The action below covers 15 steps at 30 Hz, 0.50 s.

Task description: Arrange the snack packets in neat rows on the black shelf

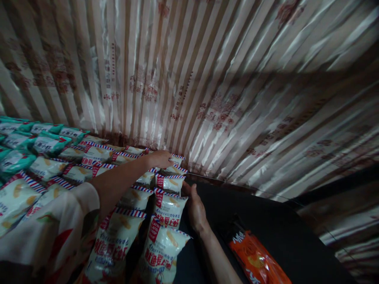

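Rows of white snack bags (170, 209) with red labels and blue-and-red striped top edges stand upright. My left hand (161, 159) reaches over them to the back row, its fingers curled at the top of a rear snack bag (177, 159). Low at the right end of the rows is my right hand (196, 211), thumb raised and apart from the fingers. Its fingertips touch the side of another snack bag (172, 183) and are partly hidden behind it.
Teal snack bags (49, 142) stand at the far left. An orange packet (256, 256) lies on the black shelf (284, 232) at right. Behind everything hangs a pleated, printed sheet (166, 79).
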Available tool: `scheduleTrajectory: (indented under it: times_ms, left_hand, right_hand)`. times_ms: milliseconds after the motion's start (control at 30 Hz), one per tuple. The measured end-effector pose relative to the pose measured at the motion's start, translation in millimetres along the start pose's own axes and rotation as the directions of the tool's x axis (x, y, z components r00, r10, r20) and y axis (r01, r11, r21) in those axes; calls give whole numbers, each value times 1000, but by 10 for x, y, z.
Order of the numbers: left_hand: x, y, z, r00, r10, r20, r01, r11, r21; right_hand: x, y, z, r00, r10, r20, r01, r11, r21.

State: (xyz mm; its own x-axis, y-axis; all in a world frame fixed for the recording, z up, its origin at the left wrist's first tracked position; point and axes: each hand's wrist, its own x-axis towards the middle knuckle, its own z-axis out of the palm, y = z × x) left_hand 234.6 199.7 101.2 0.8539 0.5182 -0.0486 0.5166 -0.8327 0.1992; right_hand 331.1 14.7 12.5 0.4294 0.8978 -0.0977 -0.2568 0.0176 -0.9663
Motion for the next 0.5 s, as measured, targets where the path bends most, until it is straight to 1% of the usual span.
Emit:
scheduleTrajectory:
  times_ms: [100, 267, 433, 500]
  left_hand:
    - [-11, 6, -8, 1000, 2, 0, -2, 1000, -4]
    - [-26, 11, -2, 1000, 11, -18, -11, 1000, -11]
    - [-75, 41, -35, 996, 45, -71, -46, 999, -8]
    - [-118, 66, -70, 992, 70, -101, -70, 998, -4]
  right_hand:
    - [-3, -12, -4, 1000, 7, 10, -7, 999, -52]
    - [-19, -84, 17, 1000, -12, -16, 10, 993, -120]
    - [-59, -117, 29, 995, -62, -79, 45, 978, -205]
    - [-88, -112, 21, 993, -72, -92, 52, 976, -209]
